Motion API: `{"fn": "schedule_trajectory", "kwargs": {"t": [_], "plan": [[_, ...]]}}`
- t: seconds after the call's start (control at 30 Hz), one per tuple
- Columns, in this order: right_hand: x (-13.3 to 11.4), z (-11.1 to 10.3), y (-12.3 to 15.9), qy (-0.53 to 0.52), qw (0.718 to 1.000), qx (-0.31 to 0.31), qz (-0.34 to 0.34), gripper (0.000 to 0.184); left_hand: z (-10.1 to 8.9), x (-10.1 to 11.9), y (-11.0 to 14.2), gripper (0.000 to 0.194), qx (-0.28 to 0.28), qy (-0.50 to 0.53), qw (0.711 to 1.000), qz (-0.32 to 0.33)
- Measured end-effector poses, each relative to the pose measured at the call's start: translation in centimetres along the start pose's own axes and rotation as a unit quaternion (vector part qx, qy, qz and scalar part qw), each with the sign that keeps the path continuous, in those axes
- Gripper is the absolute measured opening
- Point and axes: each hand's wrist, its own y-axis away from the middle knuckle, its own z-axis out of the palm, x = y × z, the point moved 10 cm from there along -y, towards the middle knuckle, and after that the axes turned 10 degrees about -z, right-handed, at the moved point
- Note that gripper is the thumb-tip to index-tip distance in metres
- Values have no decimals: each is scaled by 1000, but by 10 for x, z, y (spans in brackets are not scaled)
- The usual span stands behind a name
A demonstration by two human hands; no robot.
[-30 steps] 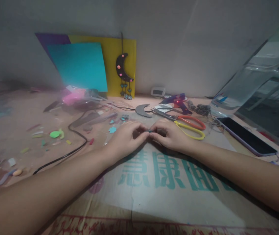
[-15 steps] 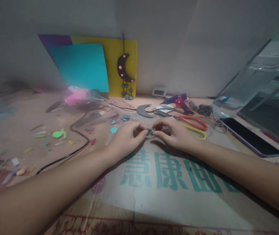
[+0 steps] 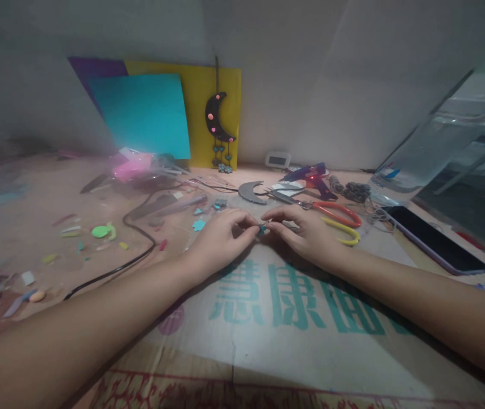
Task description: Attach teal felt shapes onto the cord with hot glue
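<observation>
A small teal piece [image 3: 262, 229] is pinched between the fingertips of both hands, above the printed cardboard. My left hand [image 3: 229, 234] grips it from the left, thumb and forefinger closed. From the other side, my right hand [image 3: 297, 227] holds it with thumb and forefinger pressed together. Its exact shape is mostly hidden by the fingers. Just behind the hands lies a grey crescent moon cutout [image 3: 251, 192]. A blue flower cutout [image 3: 199, 225] rests left of my left hand, with smaller blue pieces [image 3: 220, 204] behind it.
Scissors [image 3: 338, 213] with red and yellow handles lie beside my right hand, a glue gun [image 3: 313, 177] behind them. A phone [image 3: 436, 238] lies at right. A black cord [image 3: 140, 258] crosses the left side among scraps. A decorated moon hanging [image 3: 216, 116] leans upright at the back.
The teal piece has turned slightly between the fingertips and shows more of its surface. Both hands stay nearly in place; the view has shifted a little.
</observation>
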Motion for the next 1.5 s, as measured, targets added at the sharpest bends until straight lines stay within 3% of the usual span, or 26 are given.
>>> {"fn": "schedule_trajectory", "kwargs": {"t": [0.2, 0.3, 0.4, 0.63, 0.97, 1.17, 1.27, 1.37, 1.5], "plan": [[-4, 4, 1, -79, 996, -25, 37, 21, 0, -3, -1, 15, -16, 38, 998, -38], [-1, 13, 5, -189, 977, -48, 84, 26, -1, -3, -1, 15, -15, 48, 998, -45], [9, 15, 9, -246, 960, -27, 130, 27, -3, -3, -1, 15, -8, 40, 998, -47], [18, 18, 8, -287, 945, -3, 156, 21, -5, -4, -1, 15, 5, 30, 998, -54], [9, 17, 4, -256, 954, -10, 155, 21, -3, 2, 0, 13, 15, 6, 1000, -2], [15, 25, 8, -297, 939, -15, 173, 26, -4, -1, 0, 13, 18, 34, 999, -21], [18, 20, 8, -322, 932, 16, 168, 30, -4, -6, -1, 14, 25, 48, 998, -29], [19, 4, 6, -243, 958, 54, 139, 25, -6, -13, -3, 17, 34, 68, 996, -47], [7, -8, 0, -79, 993, 48, 69, 20, -6, -19, -4, 18, 35, 84, 993, -73]]}}
